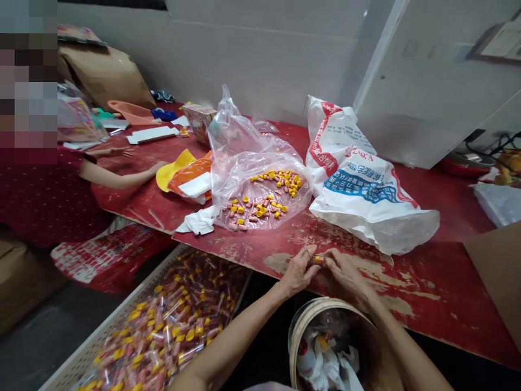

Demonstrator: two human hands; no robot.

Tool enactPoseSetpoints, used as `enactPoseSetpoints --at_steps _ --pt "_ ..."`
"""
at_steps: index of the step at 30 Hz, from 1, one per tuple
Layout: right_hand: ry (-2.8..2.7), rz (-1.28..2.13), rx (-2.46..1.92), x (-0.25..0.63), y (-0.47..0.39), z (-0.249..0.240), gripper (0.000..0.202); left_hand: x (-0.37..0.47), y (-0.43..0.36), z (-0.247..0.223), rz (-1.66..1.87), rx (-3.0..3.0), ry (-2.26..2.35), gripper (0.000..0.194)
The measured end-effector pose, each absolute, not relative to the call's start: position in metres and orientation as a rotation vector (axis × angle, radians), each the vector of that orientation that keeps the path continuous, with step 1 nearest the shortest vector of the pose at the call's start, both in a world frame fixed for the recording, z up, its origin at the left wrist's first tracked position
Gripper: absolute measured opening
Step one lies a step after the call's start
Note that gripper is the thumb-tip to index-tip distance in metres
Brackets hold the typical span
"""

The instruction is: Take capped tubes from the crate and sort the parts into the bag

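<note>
Bucket (pixel 309 320) sits right under my wrists, round, tan rim, white wrappers inside. Above it my left hand (pixel 299 270) and right hand (pixel 345 274) meet at the table edge. Both pinch one small piece (pixel 318 259), orange-yellow, between thumbs and fingertips; other fingers curled in. Piece is over the worn red table (pixel 427 282), near edge, too small to tell more.

Behind my hands, clear bag (pixel 260 179) lies open on table, with yellow caps (pixel 285 182) and pinkish tubes (pixel 234 209) loose inside. White cloth (pixel 199 221) touches bag's left corner. Just right of bag, white sack (pixel 358 184), red and blue print, slumped on its side. Left of bag, orange packet (pixel 191 176) on a yellow sheet (pixel 173 169).

Below table on my left, white tray (pixel 106 326) full of wrapped tubes with yellow ends (pixel 171 320).

Far left, another person in a dark red top, arm (pixel 118 178) stretched on table, hand flat near the yellow sheet. White cards (pixel 152 134) and a small printed box (pixel 201 122) farther back. Brown bag (pixel 106 73) leans at wall. Right edge: cardboard (pixel 496 271) corner over table, black cables (pixel 494 146) behind.
</note>
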State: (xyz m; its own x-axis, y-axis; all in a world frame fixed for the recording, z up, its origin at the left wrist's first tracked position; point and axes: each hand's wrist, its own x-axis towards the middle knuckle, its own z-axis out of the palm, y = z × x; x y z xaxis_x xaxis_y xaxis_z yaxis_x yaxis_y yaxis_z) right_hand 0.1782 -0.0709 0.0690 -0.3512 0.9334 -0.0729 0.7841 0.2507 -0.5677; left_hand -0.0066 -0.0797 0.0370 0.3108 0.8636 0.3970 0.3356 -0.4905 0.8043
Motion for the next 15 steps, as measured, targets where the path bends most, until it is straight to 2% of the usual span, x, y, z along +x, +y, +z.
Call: enactPoseSetpoints --at_steps 4,10,13,15 --pt "-1.931 1.131 -1.356 0.156 -0.087 0.079 0.025 -0.019 -0.09 0.051 1.077 1.944 1.021 0.025" --pt "-1.62 1.647 -1.181 0.149 -0.103 0.091 0.034 -0.033 -0.102 0.065 0.977 1.938 0.988 0.025" --pt "-1.563 1.666 -1.221 0.153 -0.104 0.095 0.047 -0.046 -0.112 0.073 0.929 1.937 1.036 0.027" --pt "-1.613 1.446 -1.369 0.172 -0.098 0.098 0.047 -0.067 -0.122 0.076 0.886 1.915 1.128 0.028"
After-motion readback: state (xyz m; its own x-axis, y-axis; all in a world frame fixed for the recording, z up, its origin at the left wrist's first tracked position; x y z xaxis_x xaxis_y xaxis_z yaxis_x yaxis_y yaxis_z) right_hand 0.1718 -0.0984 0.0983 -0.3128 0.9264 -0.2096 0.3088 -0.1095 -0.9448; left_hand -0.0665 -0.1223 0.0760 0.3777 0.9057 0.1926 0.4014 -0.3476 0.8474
